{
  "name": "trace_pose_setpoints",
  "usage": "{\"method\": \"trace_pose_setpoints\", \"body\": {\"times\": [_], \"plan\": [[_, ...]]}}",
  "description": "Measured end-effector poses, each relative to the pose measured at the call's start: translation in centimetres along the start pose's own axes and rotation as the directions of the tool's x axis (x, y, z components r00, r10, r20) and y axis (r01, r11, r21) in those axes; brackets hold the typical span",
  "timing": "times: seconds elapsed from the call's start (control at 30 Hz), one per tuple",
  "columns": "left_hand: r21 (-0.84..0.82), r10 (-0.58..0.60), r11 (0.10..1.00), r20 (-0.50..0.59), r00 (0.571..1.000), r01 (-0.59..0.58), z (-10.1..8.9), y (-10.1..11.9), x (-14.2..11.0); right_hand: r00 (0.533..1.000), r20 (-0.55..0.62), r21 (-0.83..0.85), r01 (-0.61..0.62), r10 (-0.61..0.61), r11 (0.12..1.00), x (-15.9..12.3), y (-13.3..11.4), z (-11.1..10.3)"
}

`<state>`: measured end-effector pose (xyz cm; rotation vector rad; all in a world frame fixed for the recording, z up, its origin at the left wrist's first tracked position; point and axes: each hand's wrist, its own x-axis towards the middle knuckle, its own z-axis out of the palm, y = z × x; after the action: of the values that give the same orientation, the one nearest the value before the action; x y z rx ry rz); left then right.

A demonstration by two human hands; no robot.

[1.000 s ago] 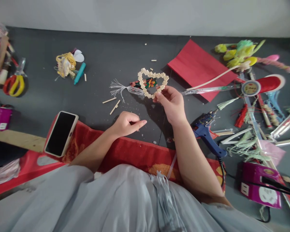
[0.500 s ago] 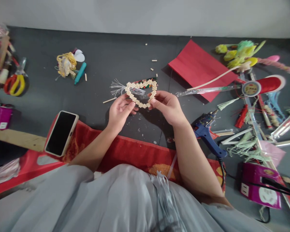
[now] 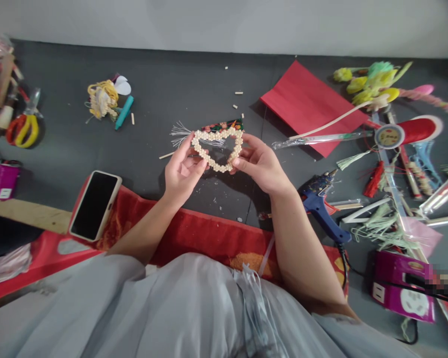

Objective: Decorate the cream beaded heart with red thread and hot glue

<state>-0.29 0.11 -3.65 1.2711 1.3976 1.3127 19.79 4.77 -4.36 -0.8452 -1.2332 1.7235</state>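
Left hand (image 3: pixel 181 173) and right hand (image 3: pixel 264 168) grip opposite sides of a cream beaded heart (image 3: pixel 218 135).

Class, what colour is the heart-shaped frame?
The heart-shaped frame is cream, best seen in the head view.

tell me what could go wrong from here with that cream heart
The cream heart is held at its sides by the left hand and right hand, so a hard squeeze might bend its outline. Thin white strands show just behind it and could catch on its bumpy edge if it is lowered there. The blue glue gun lies close by the right forearm; brushing it might burn, though whether it is hot cannot be seen.
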Motion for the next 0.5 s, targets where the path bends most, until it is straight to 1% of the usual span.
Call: {"method": "trace_pose_setpoints", "body": {"times": [0.1,0.17,0.27,0.37,0.5], "plan": [[-0.006,0.034,0.999,-0.016,0.999,-0.034,-0.1,-0.1,0.0,0.999,0.038,-0.037,0.007,-0.005,0.999,-0.2,0.0,0.0],[-0.066,0.032,0.997,-0.003,0.999,-0.032,-0.3,-0.5,0.1,0.998,0.067,-0.061,0.026,-0.022,0.998,-0.3,0.0,-0.1],[-0.193,0.029,0.981,0.053,0.998,-0.018,-0.7,-1.7,0.6,0.987,0.148,-0.089,0.073,-0.059,0.993,-0.3,0.3,-0.4],[-0.296,0.088,0.954,0.111,0.990,-0.051,-1.0,-2.8,1.1,0.967,0.240,-0.103,0.109,-0.081,0.989,-0.1,0.5,-0.8],[-0.344,0.102,0.939,0.187,0.977,-0.032,-1.2,-3.2,1.5,0.960,0.266,-0.086,0.111,-0.085,0.990,-0.1,0.5,-0.8]]}}
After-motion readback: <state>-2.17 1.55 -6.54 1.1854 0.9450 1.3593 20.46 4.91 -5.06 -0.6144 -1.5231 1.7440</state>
